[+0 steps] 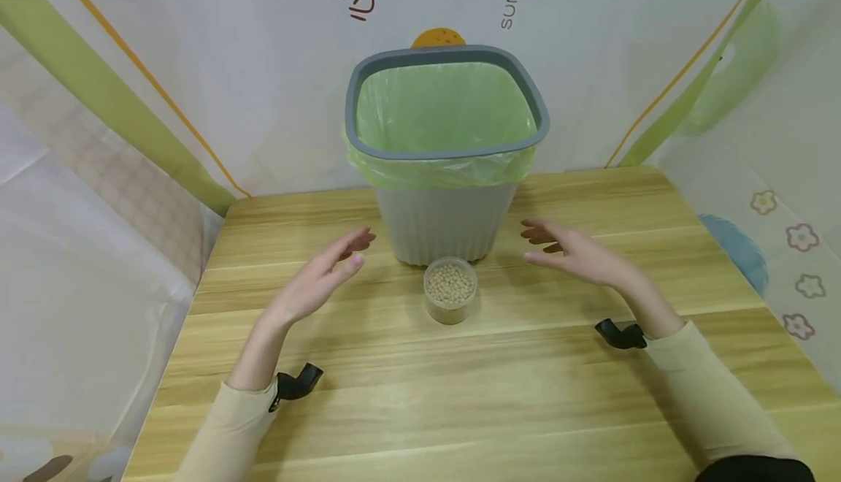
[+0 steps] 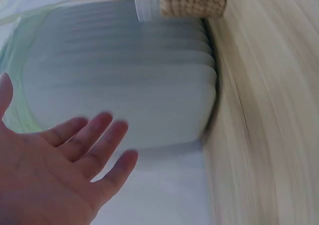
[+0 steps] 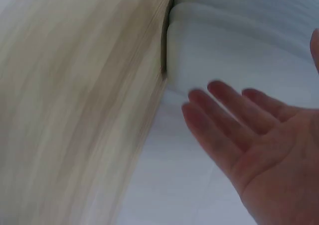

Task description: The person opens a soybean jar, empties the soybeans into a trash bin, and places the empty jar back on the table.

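A grey trash bin (image 1: 447, 223) with a green plastic liner (image 1: 447, 106) under its grey rim stands at the back of the wooden table. Right in front of it sits a small clear tub (image 1: 449, 315) filled with pale round beads or beans (image 1: 450, 283); the left wrist view shows the tub's side (image 2: 147, 3) too. My left hand (image 1: 322, 277) hovers left of the bin and tub, fingers extended and holding nothing. On the other side, my right hand (image 1: 574, 252) is raised with the palm turned inward, also holding nothing. Neither hand touches the bin.
A white printed cloth (image 1: 282, 88) hangs behind the table and along both sides. Black curved pieces are fixed at the left cuff (image 1: 298, 382) and the right cuff (image 1: 620, 334). The wooden tabletop (image 1: 420, 402) extends toward me.
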Tool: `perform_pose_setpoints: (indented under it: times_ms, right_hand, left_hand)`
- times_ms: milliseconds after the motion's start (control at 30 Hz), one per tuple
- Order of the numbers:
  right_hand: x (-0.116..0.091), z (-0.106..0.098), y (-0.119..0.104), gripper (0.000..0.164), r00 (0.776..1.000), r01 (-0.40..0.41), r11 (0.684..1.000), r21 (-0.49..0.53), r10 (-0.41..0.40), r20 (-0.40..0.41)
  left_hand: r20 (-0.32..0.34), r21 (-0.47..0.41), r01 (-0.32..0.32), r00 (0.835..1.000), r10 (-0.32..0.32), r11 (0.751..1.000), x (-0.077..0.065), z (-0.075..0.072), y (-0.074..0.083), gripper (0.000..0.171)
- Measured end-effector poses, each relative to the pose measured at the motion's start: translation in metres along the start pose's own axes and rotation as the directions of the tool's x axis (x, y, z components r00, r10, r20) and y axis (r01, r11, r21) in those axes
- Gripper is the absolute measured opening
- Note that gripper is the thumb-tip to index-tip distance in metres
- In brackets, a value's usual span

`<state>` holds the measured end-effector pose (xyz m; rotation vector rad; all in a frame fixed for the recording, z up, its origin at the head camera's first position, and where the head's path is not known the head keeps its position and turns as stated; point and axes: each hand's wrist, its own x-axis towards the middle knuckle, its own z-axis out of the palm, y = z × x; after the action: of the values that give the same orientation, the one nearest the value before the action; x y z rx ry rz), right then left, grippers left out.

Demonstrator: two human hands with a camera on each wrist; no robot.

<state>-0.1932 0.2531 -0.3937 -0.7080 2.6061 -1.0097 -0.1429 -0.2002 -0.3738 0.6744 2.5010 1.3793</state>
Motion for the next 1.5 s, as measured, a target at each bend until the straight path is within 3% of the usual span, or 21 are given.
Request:
perform_pose_setpoints:
  times_ms: [233, 533, 933, 1233, 1500]
  right_hand:
    - [0.006, 0.017, -0.003, 0.071, 0.994, 0.067, 0.997, 0.045, -0.071, 0.086]
    - [0.015, 0.040, -0.009, 0.077, 0.980, 0.109, 0.991, 0.084, -0.121, 0.155]
    - [0.028, 0.062, -0.023, 0.082, 0.961, 0.151, 0.984, 0.090, -0.168, 0.218]
    - [0.035, 0.076, -0.034, 0.089, 0.953, 0.215, 0.976, 0.037, -0.218, 0.213]
    - [0.039, 0.093, -0.041, 0.091, 0.967, 0.209, 0.977, -0.033, -0.202, 0.153]
  left_hand:
    - [0.091, -0.075, -0.048, 0.994, 0.054, 0.996, 0.004, 0.013, 0.008, 0.054]
    - [0.098, -0.069, -0.061, 0.993, 0.068, 0.996, 0.011, 0.031, 0.005, 0.059]
    - [0.124, 0.069, 0.013, 0.992, -0.022, 0.998, 0.030, 0.061, 0.007, 0.078]
    - [0.136, 0.073, 0.020, 0.990, -0.030, 0.997, 0.039, 0.077, 0.006, 0.083]
    - [0.113, 0.110, -0.022, 0.994, 0.010, 0.994, 0.044, 0.088, 0.004, 0.086]
